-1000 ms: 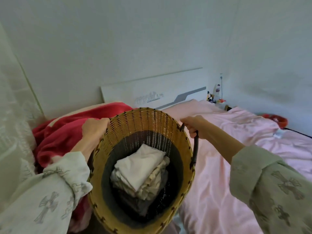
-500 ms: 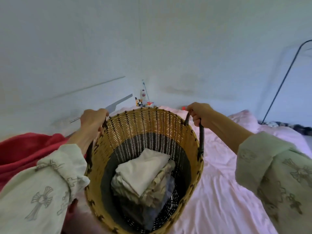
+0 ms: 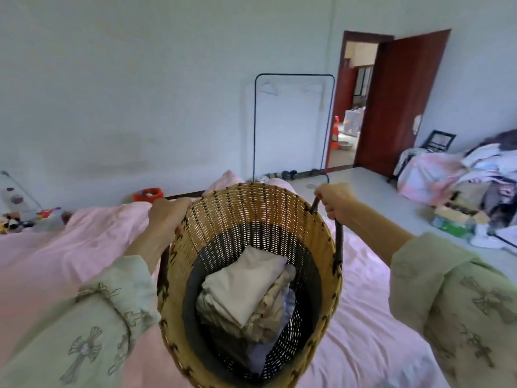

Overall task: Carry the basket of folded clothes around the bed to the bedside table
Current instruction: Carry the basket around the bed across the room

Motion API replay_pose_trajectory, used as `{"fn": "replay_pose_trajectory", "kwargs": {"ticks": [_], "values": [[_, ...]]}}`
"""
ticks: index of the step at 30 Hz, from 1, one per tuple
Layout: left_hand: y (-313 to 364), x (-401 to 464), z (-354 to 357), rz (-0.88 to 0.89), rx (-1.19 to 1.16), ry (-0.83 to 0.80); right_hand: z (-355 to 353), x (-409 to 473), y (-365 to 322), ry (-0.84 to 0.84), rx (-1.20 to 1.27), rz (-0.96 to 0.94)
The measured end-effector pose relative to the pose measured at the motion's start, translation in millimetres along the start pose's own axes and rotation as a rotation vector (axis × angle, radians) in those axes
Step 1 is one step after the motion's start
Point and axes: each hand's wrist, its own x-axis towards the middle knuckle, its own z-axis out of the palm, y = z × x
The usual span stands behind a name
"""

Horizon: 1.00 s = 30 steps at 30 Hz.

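I hold a tall woven basket (image 3: 251,208), tan at the rim and black lower down, in front of me above the pink bed (image 3: 363,317). Folded clothes (image 3: 246,287), beige on top, lie stacked at its bottom. My left hand (image 3: 167,217) grips the left handle at the rim. My right hand (image 3: 335,200) is closed around the dark right handle. Small toys and bottles (image 3: 16,217) at the far left edge sit beyond the bed; the bedside table itself cannot be made out.
A black clothes rail (image 3: 293,77) stands against the far wall past the bed's foot. A dark red door (image 3: 402,102) is open at the back right. Piles of clothes and bags (image 3: 461,175) lie on the grey floor (image 3: 372,189) at right. A red object (image 3: 148,194) sits beyond the bed.
The view has swung to the right: the headboard and red blanket have left the frame, and the clothes rail, door and floor have come in. Both hands keep the same grip on the basket.
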Motion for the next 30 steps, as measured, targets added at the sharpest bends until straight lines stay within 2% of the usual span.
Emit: {"fn": "replay_pose_trajectory", "kwargs": {"ticks": [7, 13, 19, 24, 30], "values": [[54.8, -30.5, 174.4, 0.008, -0.111, -0.302, -153.2, 59.5, 38.2, 0.393, -0.042, 0.005], [79.0, -72.7, 307.5, -0.006, -0.108, -0.516, -260.4, 93.4, 80.4, 0.646, -0.160, -0.013], [118.0, -117.7, 457.6, 0.028, -0.108, -0.738, -376.3, 132.2, 126.4, 0.870, -0.142, 0.067], [146.0, -142.6, 585.4, 0.050, -0.079, -0.866, -459.5, 178.5, 163.9, 0.980, -0.141, 0.128], [178.2, -157.0, 722.8, 0.008, -0.076, -0.975, -539.2, 247.2, 191.3, 1.035, -0.149, 0.218]]}}
